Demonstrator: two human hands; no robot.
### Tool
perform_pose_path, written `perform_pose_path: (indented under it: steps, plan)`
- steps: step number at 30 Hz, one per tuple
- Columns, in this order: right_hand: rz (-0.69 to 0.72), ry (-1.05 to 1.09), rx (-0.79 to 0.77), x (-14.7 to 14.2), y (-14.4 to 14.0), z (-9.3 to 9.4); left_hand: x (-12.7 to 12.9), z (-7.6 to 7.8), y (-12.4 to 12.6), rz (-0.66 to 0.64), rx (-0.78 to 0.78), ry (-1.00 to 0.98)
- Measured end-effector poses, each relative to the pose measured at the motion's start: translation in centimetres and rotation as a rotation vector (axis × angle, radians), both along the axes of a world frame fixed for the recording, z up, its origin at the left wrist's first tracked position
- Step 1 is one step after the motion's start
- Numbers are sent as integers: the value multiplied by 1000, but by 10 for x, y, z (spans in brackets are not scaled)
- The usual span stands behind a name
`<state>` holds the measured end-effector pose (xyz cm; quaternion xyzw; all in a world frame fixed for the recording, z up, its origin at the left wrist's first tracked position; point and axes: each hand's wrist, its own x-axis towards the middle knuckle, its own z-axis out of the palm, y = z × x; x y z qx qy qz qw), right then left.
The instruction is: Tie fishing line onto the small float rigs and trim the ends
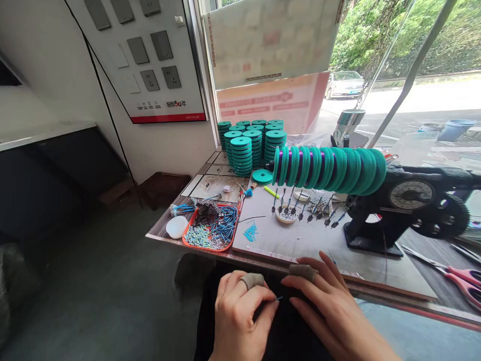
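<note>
My left hand is low in front of the table edge, its thumb and forefinger pinched on a tiny blue piece; the forefinger wears a grey fabric sleeve. My right hand lies beside it with fingers spread, a grey sleeve on its forefinger, fingertips close to the blue piece. Both hands hover over dark cloth on my lap. On the table above them a row of teal spools sits on the shaft of a black winding machine, with small dark floats hanging beneath.
An orange tray of small blue and grey parts lies at the table's left, beside a white oval stone. Stacks of teal spools stand at the back. Red-handled scissors lie at the right. A small round dish holds beads.
</note>
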<state>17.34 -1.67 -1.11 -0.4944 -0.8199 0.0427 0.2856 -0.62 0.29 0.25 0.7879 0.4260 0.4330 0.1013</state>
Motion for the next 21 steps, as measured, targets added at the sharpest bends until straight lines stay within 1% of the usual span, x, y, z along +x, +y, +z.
perform_pose_path:
  steps: [2,5,10,14,17,21]
  plan:
    - [3,-3,-34,3,1,-1,0,0,0,5,-14,2]
    - [22,40,-67,0,2,-1,0,-1,0,5,-20,5]
    - [31,77,-15,-11,3,1,0,-2,0,3,-24,2]
    - [30,51,-4,-5,4,1,1,-2,0,1,-28,1]
    - [30,56,-50,-1,3,1,1,-3,0,2,-26,-5]
    - [59,83,-101,-4,2,3,1,-3,0,4,-12,2]
